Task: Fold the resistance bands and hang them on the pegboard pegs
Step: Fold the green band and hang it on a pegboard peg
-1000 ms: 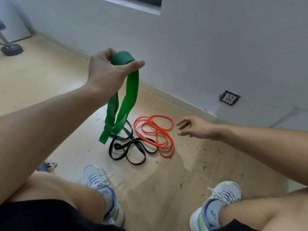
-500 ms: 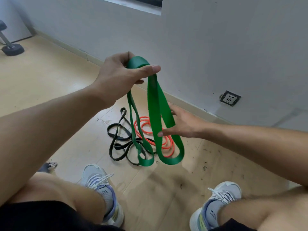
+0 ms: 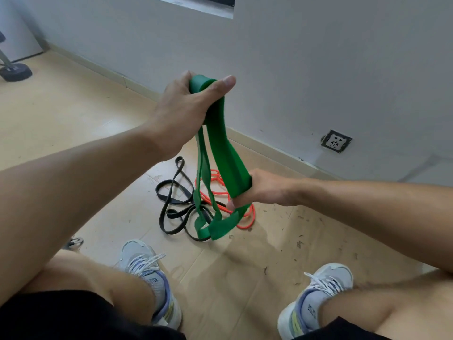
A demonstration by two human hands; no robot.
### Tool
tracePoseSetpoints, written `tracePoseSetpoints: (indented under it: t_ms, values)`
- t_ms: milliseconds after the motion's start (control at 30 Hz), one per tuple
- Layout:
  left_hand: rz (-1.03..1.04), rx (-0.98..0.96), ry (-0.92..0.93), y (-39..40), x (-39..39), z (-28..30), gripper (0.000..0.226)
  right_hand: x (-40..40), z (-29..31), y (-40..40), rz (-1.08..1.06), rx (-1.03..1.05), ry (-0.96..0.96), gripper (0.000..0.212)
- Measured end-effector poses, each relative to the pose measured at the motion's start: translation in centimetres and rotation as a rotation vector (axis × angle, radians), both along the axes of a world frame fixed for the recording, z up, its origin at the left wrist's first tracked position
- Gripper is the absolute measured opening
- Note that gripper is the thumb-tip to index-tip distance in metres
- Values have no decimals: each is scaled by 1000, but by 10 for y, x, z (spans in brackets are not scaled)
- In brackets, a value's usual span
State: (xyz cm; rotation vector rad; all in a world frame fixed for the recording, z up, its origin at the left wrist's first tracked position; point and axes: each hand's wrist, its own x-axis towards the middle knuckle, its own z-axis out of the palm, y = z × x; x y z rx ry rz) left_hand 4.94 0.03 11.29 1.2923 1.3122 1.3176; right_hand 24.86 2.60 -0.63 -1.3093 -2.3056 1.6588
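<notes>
Green band held up between both hands above the floor.

The left hand (image 3: 182, 111) grips the folded top of the green band (image 3: 220, 153); the right hand (image 3: 262, 190) curls round its wide strand lower down. The black band (image 3: 176, 204) and orange band (image 3: 220, 192) lie tangled on the floor (image 3: 245, 278).

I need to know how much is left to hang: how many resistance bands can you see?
3: a green band held in both hands, a black band and an orange band lying on the floor behind it. None looks hidden.
</notes>
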Motion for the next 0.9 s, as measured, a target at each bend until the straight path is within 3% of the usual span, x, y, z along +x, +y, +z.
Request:
tracePoseSetpoints:
  t_ms: [133,233,333,433,567,733,900]
  values:
    - [60,-33,-5,0,0,0,46,1,-10,-1,108,64,-136,37]
    - [129,-38,59,1,-2,2,48,8,-29,1,186,45,-265,32]
    - [147,-21,389,0,-7,5,54,21,-44,-1,220,26,-352,25]
    - [18,1,802,-10,-7,4,43,40,-59,0,170,25,-452,17]
    - [-30,18,925,-10,-13,-3,29,59,-59,11,-57,-1,-566,14]
    - [183,94,858,2,-27,-7,20,63,-41,26,-619,-355,-221,45]
    - [229,57,917,6,-43,-22,20,64,-33,34,-723,-471,81,24]
